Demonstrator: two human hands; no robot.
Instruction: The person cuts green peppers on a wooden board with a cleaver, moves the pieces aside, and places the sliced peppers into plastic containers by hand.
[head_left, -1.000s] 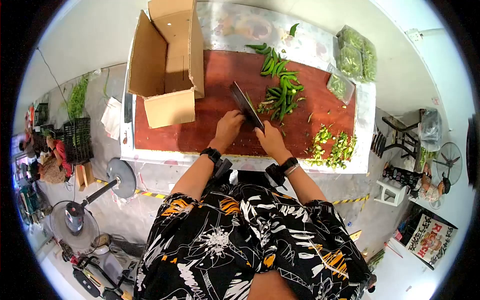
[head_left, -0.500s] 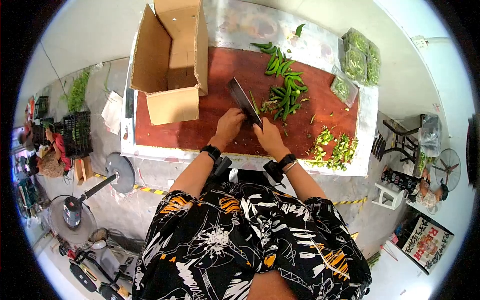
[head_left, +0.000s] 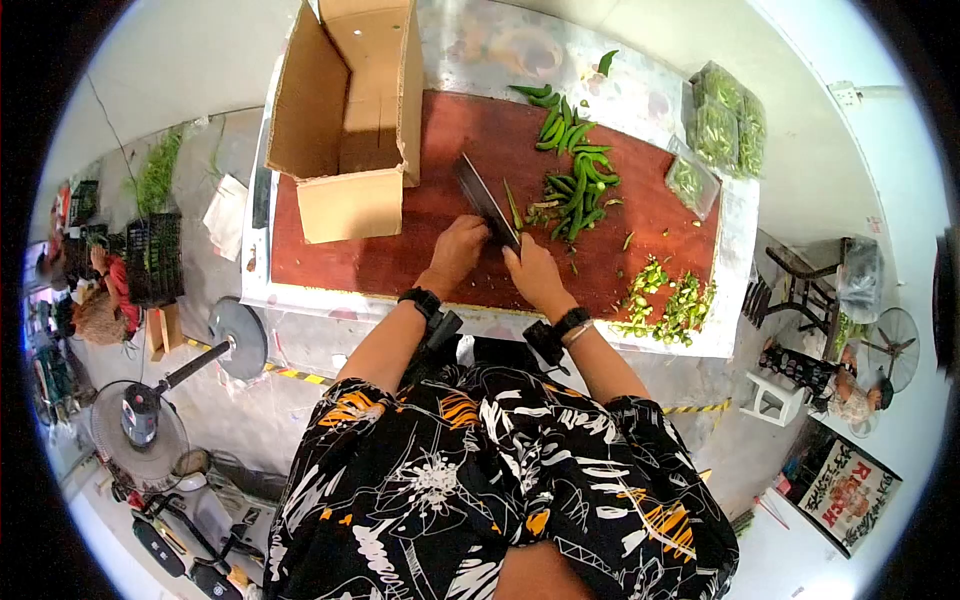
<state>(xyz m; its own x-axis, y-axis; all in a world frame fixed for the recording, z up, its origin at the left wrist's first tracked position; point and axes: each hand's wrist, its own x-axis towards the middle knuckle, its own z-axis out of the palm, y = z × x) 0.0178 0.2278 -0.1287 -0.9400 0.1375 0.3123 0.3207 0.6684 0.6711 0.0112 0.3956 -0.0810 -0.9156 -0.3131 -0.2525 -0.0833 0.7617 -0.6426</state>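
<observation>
My right hand [head_left: 535,270] is wrapped round the handle of a dark, broad-bladed knife [head_left: 484,198], whose blade points up and left over the red-brown board [head_left: 400,265]. My left hand [head_left: 459,252] is closed just left of the blade; what its fingers hold, if anything, is hidden. A single green pepper [head_left: 513,204] lies right beside the blade. Further right is a pile of whole green peppers [head_left: 577,190]. Cut green pieces [head_left: 680,305] lie scattered near the board's right front corner.
An open cardboard box [head_left: 350,207] stands on the board's left. Packed clear trays of green peppers [head_left: 718,125] sit at the back right, with one clear pack [head_left: 690,182] nearer. A fan [head_left: 140,425] stands at lower left. Other people [head_left: 118,295] are far left and far right.
The view has shifted slightly. Both hands and the knife keep nearly the same place on the board, and the peppers look unchanged.
</observation>
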